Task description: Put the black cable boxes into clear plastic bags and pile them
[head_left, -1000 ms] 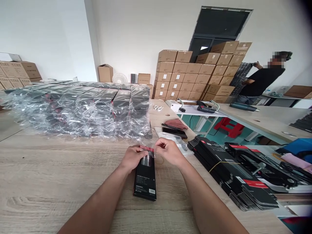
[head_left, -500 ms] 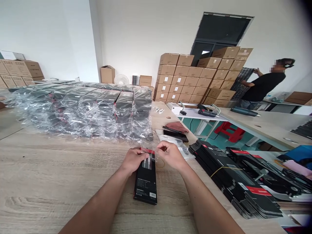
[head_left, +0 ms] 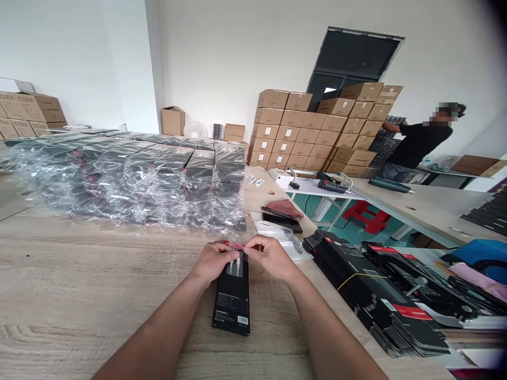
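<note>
A slim black box (head_left: 232,309) with white print, a barcode and a window lies in front of me on the wooden table. White cable plugs (head_left: 236,265) show through its window. My left hand (head_left: 216,258) is closed on the box's upper left edge, thumb across the front. At the upper right corner, my right hand (head_left: 267,254) pinches the red top flap (head_left: 236,245) between thumb and fingers. The flap stands bent at the far end, partly hidden by my fingers.
Rows of black boxes in clear plastic bags (head_left: 158,184) stand behind my hands. To the right lie a phone (head_left: 282,221), clear bags (head_left: 281,240) and banded flat black cartons (head_left: 372,290). Brown cartons (head_left: 301,132) are stacked behind; a person in black (head_left: 420,140) stands beside them.
My right hand has moved left onto the box's top corner, and the red flap has folded over. The view has shifted slightly. The person at the back has moved an arm.
</note>
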The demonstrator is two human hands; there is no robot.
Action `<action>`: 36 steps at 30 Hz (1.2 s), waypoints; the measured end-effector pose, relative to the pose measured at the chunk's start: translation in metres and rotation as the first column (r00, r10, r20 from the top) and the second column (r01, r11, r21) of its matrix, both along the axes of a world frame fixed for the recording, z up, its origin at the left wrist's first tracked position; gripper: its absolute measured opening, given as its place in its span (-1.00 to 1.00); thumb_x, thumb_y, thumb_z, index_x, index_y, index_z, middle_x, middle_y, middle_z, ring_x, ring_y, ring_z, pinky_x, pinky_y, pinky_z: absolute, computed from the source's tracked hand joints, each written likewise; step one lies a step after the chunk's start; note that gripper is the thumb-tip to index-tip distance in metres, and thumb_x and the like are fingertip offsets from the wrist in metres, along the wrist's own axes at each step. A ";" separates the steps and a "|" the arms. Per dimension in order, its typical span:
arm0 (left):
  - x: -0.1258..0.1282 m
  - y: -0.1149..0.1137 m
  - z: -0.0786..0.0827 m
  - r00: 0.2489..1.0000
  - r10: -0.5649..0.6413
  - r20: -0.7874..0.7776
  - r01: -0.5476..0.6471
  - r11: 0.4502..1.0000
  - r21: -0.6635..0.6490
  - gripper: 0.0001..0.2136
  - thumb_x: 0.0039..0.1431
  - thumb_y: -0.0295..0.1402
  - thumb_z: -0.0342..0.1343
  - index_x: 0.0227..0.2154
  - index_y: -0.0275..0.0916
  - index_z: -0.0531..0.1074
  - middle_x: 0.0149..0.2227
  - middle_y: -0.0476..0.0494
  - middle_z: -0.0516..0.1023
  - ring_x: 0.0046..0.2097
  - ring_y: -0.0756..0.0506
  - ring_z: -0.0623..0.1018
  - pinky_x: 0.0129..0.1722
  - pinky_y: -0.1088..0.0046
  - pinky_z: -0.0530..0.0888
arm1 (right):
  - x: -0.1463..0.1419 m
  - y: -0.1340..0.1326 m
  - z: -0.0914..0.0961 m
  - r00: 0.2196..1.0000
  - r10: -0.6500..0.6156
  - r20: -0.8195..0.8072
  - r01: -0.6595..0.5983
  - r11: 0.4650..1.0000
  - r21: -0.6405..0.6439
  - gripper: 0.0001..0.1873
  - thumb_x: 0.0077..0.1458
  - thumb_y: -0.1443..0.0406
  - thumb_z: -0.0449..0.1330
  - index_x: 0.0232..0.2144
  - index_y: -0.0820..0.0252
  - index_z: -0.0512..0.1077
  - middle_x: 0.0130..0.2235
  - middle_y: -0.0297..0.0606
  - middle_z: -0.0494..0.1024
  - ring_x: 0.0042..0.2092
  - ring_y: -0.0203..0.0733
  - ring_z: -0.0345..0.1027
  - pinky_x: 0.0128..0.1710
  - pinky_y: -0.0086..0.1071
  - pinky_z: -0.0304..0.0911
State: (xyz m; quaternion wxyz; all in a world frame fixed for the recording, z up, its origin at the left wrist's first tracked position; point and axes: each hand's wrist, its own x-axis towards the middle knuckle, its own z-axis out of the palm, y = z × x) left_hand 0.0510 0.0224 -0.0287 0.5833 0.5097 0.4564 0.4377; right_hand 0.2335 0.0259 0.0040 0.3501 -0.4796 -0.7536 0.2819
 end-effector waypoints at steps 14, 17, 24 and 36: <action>0.002 -0.002 0.003 0.991 0.048 -0.128 -0.044 0.998 0.036 -0.82 -0.15 -0.28 0.20 -0.68 -0.26 0.40 -0.62 0.03 0.38 -0.55 0.03 0.32 -0.50 0.48 0.22 | -0.012 -0.004 -0.012 0.916 -0.378 0.132 0.284 0.846 0.452 -0.80 0.00 0.44 0.01 -0.30 0.13 0.34 -0.26 -0.22 0.42 -0.23 -0.14 0.31 -0.24 -0.31 0.22; 0.002 -0.002 0.002 0.984 0.063 -0.166 -0.057 0.998 0.041 -0.84 -0.15 -0.29 0.19 -0.68 -0.25 0.40 -0.62 0.02 0.39 -0.55 0.01 0.33 -0.49 0.47 0.23 | -0.016 -0.005 -0.013 0.924 -0.378 0.059 0.317 0.842 0.436 -0.83 0.10 0.32 0.04 -0.21 0.13 0.33 -0.22 -0.20 0.41 -0.23 -0.13 0.30 -0.25 -0.30 0.24; -0.001 -0.004 0.003 0.977 -0.013 -0.213 0.027 0.998 0.065 -0.87 -0.08 -0.30 0.16 -0.49 -0.25 0.50 -0.45 -0.06 0.52 -0.42 -0.03 0.45 -0.42 0.47 0.32 | -0.007 0.002 -0.011 0.923 -0.353 -0.154 0.385 0.837 0.388 -0.88 0.11 0.29 0.06 -0.44 0.15 0.34 -0.40 -0.28 0.40 -0.36 -0.22 0.28 -0.32 -0.35 0.22; -0.014 -0.018 0.023 0.832 -0.354 0.427 0.494 0.823 -0.279 -0.57 -0.29 -0.50 0.35 -0.24 -0.31 0.45 -0.31 -0.13 0.57 -0.29 -0.09 0.57 -0.23 0.40 0.46 | 0.011 0.014 -0.017 0.977 -0.205 -0.064 0.212 0.966 0.150 -0.83 0.03 0.20 0.15 -0.44 0.16 0.47 -0.43 -0.29 0.51 -0.38 -0.21 0.34 -0.33 -0.34 0.26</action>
